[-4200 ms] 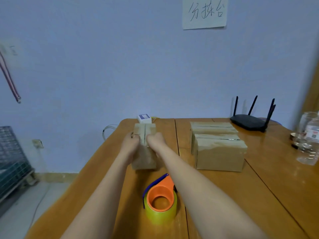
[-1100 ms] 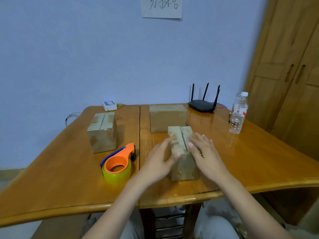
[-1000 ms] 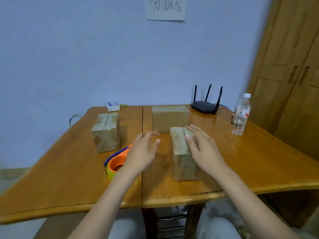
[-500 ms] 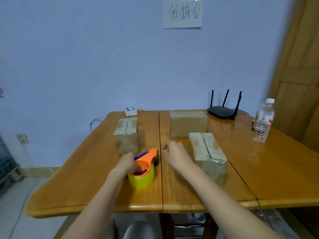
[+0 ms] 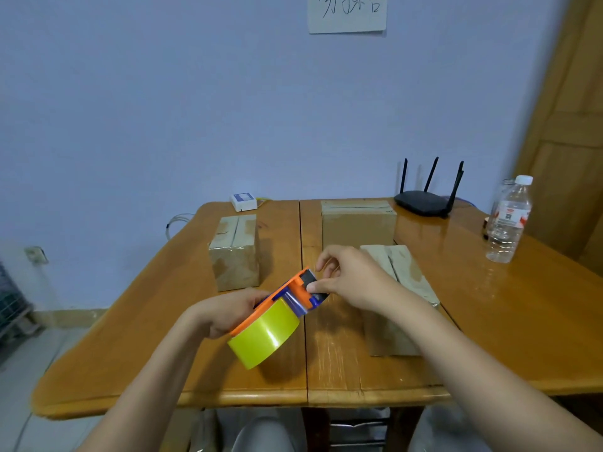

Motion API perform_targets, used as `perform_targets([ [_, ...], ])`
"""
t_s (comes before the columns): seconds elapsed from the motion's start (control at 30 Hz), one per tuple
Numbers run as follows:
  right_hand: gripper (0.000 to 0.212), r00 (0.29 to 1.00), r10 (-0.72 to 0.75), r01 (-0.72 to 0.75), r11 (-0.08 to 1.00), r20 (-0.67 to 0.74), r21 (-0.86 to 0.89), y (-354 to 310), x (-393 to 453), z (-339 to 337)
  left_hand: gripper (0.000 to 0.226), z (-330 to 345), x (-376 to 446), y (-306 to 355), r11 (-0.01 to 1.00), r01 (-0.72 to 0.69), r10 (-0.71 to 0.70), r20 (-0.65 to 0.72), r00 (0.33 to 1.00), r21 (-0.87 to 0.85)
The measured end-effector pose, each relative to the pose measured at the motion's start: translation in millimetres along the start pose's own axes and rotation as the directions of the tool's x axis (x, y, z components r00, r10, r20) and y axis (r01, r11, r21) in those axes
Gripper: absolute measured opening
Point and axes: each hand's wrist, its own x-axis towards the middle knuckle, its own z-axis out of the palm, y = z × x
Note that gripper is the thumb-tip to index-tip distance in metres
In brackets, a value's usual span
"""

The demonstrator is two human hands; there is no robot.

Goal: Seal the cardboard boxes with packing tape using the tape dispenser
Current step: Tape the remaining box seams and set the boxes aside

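The left hand [image 5: 228,313] grips the orange plastic tape dispenser [image 5: 287,295], fingers curled round its frame, and holds it tilted above the wooden table [image 5: 505,321], near the front edge. A roll of yellow packing tape [image 5: 266,332] sits in the dispenser, facing the camera. The right hand [image 5: 352,277] pinches at the dispenser's far end, by the cutter, thumb and forefinger closed on it; whether they hold the tape's loose end cannot be told.

Just right of the hands lies a long brown cardboard box [image 5: 401,278], its top flaps meeting at a seam. A smaller brown cardboard box [image 5: 235,252] stands to the left, farther back. A third, wider cardboard box [image 5: 357,223] stands at the far middle. Beyond it to the right rests a black router with antennas [image 5: 424,202], and a clear plastic water bottle [image 5: 507,220] stands at the far right.
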Motion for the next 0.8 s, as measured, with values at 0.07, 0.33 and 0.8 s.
perform_targets([
  [0.07,0.034,1.0,0.007,-0.007,0.999,-0.002,-0.037,1,1,0,0.059,-1,8,-7,0.999,-0.011,0.011,0.023,1.0,0.032],
  [0.33,0.016,0.988,0.056,-0.073,0.99,0.146,0.117,8,3,-8,0.09,-11,3,-3,0.995,-0.016,0.006,0.104,0.995,0.096],
  [0.8,0.021,0.976,0.108,-0.169,0.922,0.188,0.347,10,6,-28,0.038,-18,-21,49,0.989,-0.088,0.134,0.492,0.86,-0.116],
])
